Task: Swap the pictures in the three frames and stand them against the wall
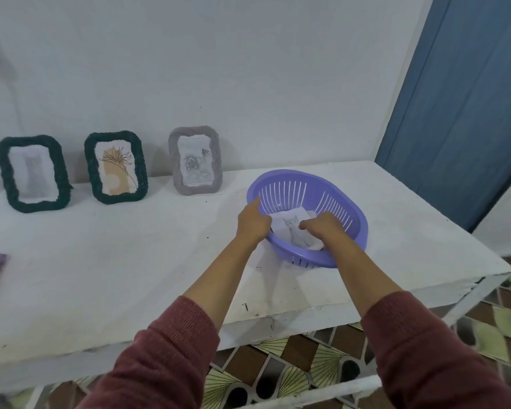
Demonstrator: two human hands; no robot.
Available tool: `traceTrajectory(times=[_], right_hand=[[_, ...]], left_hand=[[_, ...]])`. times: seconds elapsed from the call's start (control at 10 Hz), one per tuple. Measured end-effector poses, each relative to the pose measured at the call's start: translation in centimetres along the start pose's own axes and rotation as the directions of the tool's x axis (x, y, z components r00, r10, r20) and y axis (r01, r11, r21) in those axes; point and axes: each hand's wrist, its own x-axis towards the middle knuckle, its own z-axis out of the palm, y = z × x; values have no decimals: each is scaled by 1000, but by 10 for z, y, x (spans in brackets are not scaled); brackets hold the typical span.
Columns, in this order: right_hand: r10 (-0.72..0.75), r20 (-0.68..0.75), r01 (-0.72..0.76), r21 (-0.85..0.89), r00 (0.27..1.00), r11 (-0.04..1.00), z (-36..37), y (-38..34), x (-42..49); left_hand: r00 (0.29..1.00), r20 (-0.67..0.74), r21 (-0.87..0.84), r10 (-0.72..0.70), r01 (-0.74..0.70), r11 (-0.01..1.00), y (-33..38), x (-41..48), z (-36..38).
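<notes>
hands both at purple basket (303, 259) near right front corner of desk (130, 261), apart. right hand (322, 227) inside basket, fingers curled down on cat picture (291, 233). left hand (252, 221) over basket's left rim, grip cannot tell. left green frame (5, 172), middle green frame (90, 169) and grey frame (174, 160) stand along desk's back edge against wall (248, 69), each holding a picture.

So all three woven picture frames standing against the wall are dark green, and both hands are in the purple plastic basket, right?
Not quite: the head view shows two dark green woven frames and one grey woven frame. The rest holds: left hand and right hand are in the purple plastic basket.
</notes>
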Motion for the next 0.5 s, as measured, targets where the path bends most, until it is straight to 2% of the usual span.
traceTrajectory(times=[0.1,0.3,0.4,0.5], right_hand=[[-26,28,29,-131,999,991,3,0,-1],[-36,58,51,-275,998,960,7,0,2],[-63,15,65,-323,998,944,9,1,3],[-227,-96,192,-283,969,940,6,-8,-6]], left_hand=[[1000,-13,-2,-4,4,1000,-1,2,1],[1000,5,-33,5,-4,999,-5,6,0],[1000,23,-50,7,-6,999,-12,8,-6],[998,-46,-27,51,-53,998,-20,12,-20]])
